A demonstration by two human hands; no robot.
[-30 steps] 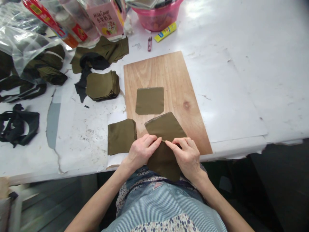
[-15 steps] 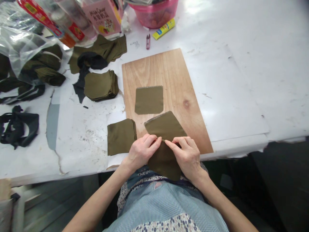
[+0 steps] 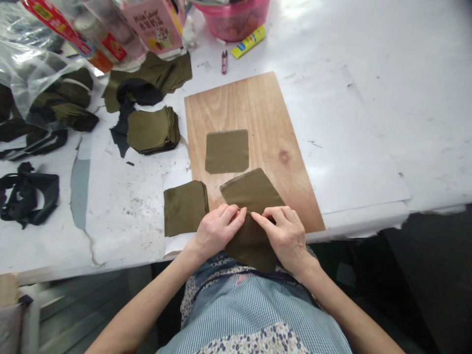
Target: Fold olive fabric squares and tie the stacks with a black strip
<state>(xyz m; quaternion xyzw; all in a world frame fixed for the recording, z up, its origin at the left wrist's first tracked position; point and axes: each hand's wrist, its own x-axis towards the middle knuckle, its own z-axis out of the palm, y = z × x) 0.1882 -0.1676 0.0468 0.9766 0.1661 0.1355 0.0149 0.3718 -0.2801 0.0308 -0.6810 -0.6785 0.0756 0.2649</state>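
The left hand (image 3: pixel 218 227) and right hand (image 3: pixel 284 231) still pinch the cloth (image 3: pixel 254 188) near the board (image 3: pixel 265 118)'s front edge, so creasing seems ongoing.

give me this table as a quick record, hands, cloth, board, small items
left hand: pinching a narrow ridge in the angled olive cloth
right hand: pinching the same cloth close by
board: rectangular brown wooden board, bearing a flat squarish olive piece
left stack: squarish olive cloth stack, overlapping the board's left edge
far stack: thicker olive cloth stack, off the board
small items: dark-tipped pink snips, left of a yellow-and-blue tube, beyond the board
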